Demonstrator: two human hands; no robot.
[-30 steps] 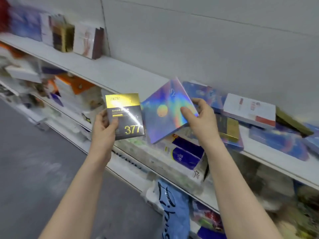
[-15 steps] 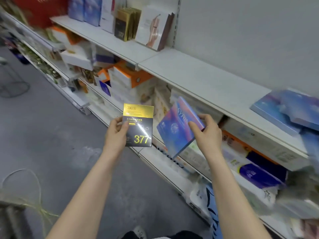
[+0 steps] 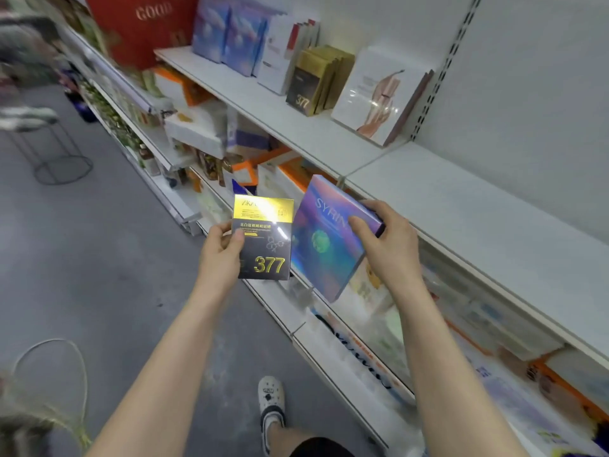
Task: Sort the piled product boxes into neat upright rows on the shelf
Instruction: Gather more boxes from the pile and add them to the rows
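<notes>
Nearest you, one white shoe (image 3: 271, 400) is showing, with the leg cut off at the bottom edge. Your left hand (image 3: 220, 255) is gripping one black-and-gold box (image 3: 265, 239) marked 377, thumb on its face. Your right hand (image 3: 389, 249) is clasping one purple holographic box (image 3: 324, 239), tilted, a finger covering part of its lettering. Both boxes are hanging just beside each other, in front of the shelf (image 3: 461, 206). The lower shelves are blurring beyond reading. Farther left, an upright row is standing on the shelf: two blue boxes (image 3: 227, 31), then gold boxes (image 3: 316, 82) packed too tightly to count.
</notes>
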